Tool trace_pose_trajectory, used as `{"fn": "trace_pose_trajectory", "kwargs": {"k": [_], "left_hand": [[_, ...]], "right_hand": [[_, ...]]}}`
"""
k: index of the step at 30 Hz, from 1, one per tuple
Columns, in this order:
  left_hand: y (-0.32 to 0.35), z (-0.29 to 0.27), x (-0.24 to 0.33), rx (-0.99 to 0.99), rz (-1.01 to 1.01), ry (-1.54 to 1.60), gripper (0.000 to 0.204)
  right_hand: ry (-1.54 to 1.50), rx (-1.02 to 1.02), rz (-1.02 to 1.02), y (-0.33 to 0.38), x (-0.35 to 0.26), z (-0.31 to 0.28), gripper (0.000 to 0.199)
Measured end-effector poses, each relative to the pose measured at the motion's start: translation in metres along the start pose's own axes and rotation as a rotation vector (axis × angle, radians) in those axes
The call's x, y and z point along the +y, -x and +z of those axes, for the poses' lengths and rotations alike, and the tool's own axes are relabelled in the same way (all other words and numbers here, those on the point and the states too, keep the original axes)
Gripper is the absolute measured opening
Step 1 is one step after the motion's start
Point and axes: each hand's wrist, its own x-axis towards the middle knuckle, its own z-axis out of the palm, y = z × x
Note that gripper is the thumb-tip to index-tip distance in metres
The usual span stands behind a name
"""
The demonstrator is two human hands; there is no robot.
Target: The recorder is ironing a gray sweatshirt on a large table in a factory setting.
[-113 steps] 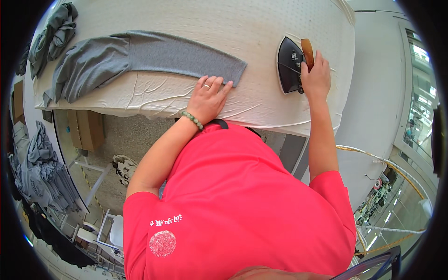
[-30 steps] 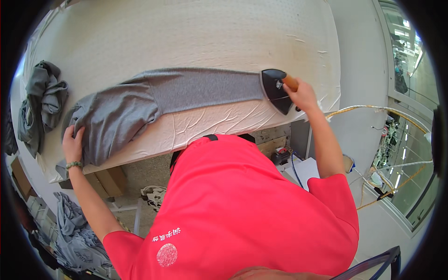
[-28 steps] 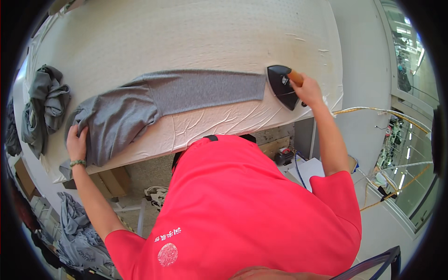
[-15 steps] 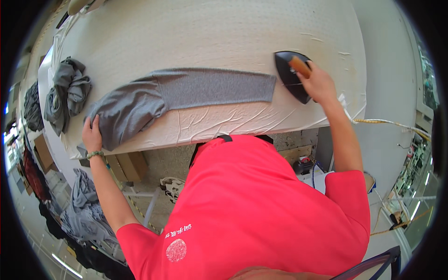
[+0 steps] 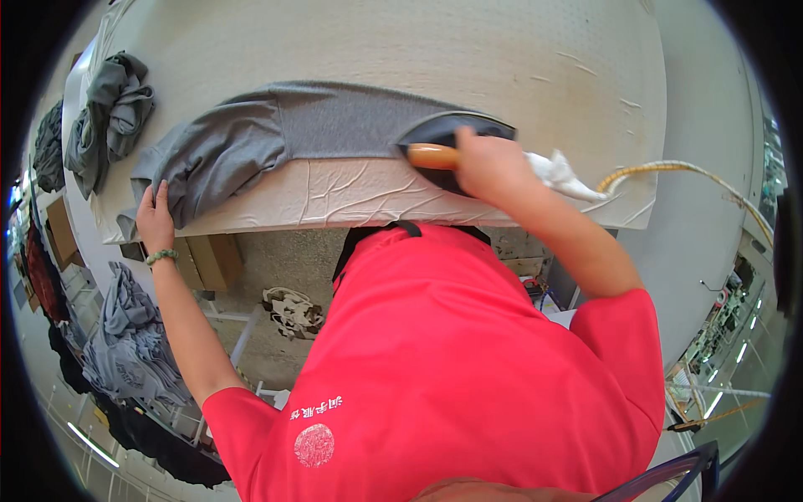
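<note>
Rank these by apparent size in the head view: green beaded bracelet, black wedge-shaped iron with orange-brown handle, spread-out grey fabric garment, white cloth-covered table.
Largest to smallest:
1. White cloth-covered table
2. Spread-out grey fabric garment
3. Black wedge-shaped iron, partly hidden
4. Green beaded bracelet

The table [image 5: 468,54] bears a grey garment [image 5: 335,121] — and bunched cloth [image 5: 113,109].

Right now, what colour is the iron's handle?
The handle is orange-brown, showing best in the head view.
</note>
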Motion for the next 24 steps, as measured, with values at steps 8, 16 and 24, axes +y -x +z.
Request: {"fn": "trace_pose_trajectory", "kwargs": {"k": [8,16,24], "left_hand": [[-0.013,0.012,-0.01,0.069,0.022,0.004,0.048],[-0.053,-0.006,0.049,0.205,0.242,0.012,0.04],[-0.07,-0.136,0.196,0.128,0.456,0.581,0.034]], "right_hand": [[-0.12,0.271,0.383,0.033,0.18,-0.02,0.042],[0.201,0.963,-0.14,-0.006,0.122,-0.016,0.032],[-0.599,0.444,0.082,-0.026,0.065,0.024,0.017]]}}
